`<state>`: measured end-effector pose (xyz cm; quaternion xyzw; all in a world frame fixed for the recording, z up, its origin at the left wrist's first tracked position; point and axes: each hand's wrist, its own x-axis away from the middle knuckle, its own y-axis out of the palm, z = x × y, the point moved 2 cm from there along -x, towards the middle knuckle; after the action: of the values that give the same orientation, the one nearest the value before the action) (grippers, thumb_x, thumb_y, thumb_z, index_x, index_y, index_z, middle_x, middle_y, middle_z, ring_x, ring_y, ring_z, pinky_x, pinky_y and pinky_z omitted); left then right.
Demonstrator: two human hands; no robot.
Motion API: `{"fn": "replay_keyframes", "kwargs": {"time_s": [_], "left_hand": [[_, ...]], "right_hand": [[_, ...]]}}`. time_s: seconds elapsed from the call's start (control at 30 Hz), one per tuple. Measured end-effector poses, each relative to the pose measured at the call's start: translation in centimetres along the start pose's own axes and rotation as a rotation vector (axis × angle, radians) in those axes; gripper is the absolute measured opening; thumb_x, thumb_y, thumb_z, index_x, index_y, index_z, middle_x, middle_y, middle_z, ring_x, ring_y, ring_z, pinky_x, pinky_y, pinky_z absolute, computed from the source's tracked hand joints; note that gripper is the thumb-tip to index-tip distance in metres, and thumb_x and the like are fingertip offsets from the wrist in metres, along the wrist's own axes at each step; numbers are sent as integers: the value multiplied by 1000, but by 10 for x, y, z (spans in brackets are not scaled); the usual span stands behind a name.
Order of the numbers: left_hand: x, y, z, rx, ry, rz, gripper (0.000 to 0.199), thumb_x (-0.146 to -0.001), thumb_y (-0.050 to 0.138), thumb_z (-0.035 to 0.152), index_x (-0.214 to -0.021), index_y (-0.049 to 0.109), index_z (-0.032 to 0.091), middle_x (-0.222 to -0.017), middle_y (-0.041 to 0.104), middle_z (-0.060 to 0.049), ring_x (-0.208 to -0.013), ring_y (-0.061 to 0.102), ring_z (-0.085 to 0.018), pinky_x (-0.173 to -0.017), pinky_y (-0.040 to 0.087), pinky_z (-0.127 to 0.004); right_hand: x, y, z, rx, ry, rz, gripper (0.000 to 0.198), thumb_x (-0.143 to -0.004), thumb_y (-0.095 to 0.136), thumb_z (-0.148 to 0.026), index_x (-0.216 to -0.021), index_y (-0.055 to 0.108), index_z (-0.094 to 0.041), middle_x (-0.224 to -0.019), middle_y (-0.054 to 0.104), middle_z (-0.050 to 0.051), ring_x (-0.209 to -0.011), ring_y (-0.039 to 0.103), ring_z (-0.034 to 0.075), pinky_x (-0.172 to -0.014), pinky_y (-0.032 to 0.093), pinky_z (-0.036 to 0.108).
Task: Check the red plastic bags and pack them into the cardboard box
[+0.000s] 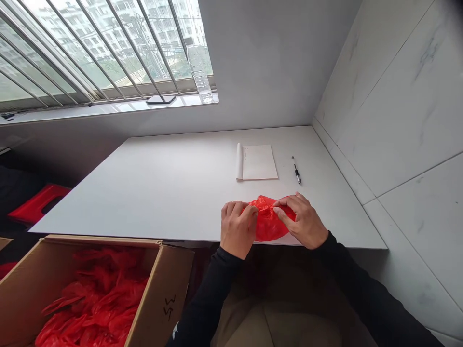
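A thin red plastic bag [272, 228] lies bunched at the front edge of the white table, between my two hands. With curled fingers, my left hand [238, 228] grips the bag's left side. On the other side, my right hand [304, 220] pinches the top of the bag between thumb and fingers. The bag's middle is gathered and crumpled where the two hands come close together. Part of its outer edges is hidden behind my fingers.
A cardboard box [176, 277] full of red plastic bags [104, 299] stands at the lower left. On the white table [162, 183] lie a notepad [259, 162] and a pen [296, 172]. A plastic bottle [198, 72] and a phone [161, 100] rest on the windowsill.
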<state>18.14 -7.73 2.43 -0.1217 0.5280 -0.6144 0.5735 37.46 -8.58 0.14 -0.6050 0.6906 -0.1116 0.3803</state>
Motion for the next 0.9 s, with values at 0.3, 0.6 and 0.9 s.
{"fn": "replay_keyframes", "kwargs": {"time_s": [0.3,0.6,0.9], "left_hand": [[2,-17,-12,87,-65,107,39,-95,59,26,-132,54,19,-128,63,-11,-119,55,-25,-101,47,-43],[0,-31,-21,156,-200,254,12,-100,51,25,-101,62,19,-98,68,-6,-95,62,-20,-88,51,-38],[-8,-25,-3,123,-81,170,20,-85,62,8,-100,70,20,-92,65,-4,-94,58,-21,-87,49,-37]], "right_hand": [[7,-23,7,-30,165,128,31,-93,55,-39,-119,60,-23,-108,65,5,-101,59,24,-88,48,40],[9,-29,9,-87,293,141,25,-99,53,-48,-97,62,-25,-91,66,1,-84,59,20,-74,45,35],[11,-32,0,-223,349,179,27,-93,64,-50,-89,55,-24,-86,60,-2,-80,59,16,-71,47,31]]}}
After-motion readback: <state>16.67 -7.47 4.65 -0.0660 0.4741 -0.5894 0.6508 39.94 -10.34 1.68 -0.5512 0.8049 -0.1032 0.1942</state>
